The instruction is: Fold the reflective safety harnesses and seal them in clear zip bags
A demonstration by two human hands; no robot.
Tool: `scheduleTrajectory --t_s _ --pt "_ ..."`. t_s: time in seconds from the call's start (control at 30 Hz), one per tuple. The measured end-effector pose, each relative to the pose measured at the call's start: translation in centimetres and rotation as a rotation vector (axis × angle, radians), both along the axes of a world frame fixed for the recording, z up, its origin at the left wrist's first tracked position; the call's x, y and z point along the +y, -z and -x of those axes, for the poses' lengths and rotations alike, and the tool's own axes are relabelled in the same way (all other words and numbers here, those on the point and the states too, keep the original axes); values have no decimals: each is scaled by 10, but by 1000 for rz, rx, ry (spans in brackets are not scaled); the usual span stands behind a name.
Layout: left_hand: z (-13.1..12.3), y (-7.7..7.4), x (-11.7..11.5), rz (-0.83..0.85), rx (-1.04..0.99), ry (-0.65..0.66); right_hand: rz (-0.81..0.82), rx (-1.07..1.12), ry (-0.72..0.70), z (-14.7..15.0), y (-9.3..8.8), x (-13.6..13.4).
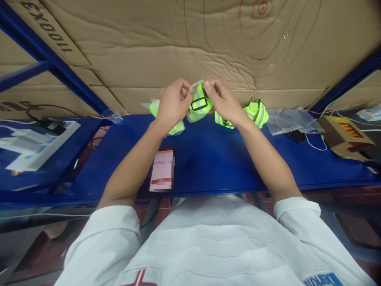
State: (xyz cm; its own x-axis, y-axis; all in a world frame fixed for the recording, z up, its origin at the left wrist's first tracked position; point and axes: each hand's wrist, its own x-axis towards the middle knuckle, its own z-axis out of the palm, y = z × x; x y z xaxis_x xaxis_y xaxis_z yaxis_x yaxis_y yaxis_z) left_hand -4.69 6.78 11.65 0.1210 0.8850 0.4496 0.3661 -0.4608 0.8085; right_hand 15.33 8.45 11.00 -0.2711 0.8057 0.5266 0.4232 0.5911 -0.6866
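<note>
1) our left hand [175, 104] is pinching a clear bag [194, 84]
2) between our hands, the yellow strap [200, 100] is bunching, seeming light and soft; with film likely slippery, we are favouring the rim
3) our right hand [222, 98] is pinching at its upper right

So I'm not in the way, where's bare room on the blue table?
Between the phone and the right forearm, the tabletop is bare. Its back is crowded: fluorescent straps, left hand, right hand, plastic bags, cardboard box.
</note>
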Motion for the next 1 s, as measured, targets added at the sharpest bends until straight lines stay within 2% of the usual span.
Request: scheduleTrajectory --t_s 0.07,0.2,0.3,0.5,0.57,0.67,0.77,0.9,1.0 --pt "2 0 3 25 -2 -16 -45 -56 -25 0 2 -2" --pt "5 -3 2 34 -26 55 -197 -209 78 -3 7 3" --pt "4 -7 -5 90 -21 117 -201 -218 130 -5 9 8" --pt "-4 -11 -15 58 -47 59 -206 -281 159 0 2 -10" --pt "-3 -11 -13 21 -85 91 -208 -289 117 1 -2 -16" --pt "1 -10 -7 -41 -165 132 -209 -277 -56 -2 -4 -17" --pt "-1 -8 -6 -55 -162 119 -185 -274 -198 -5 1 -9" --pt "-7 -1 -1 -75 -115 146 -97 -242 -197 -7 12 6" --pt "-7 6 12 -91 -206 173 -43 -198 -243 -6 10 9"
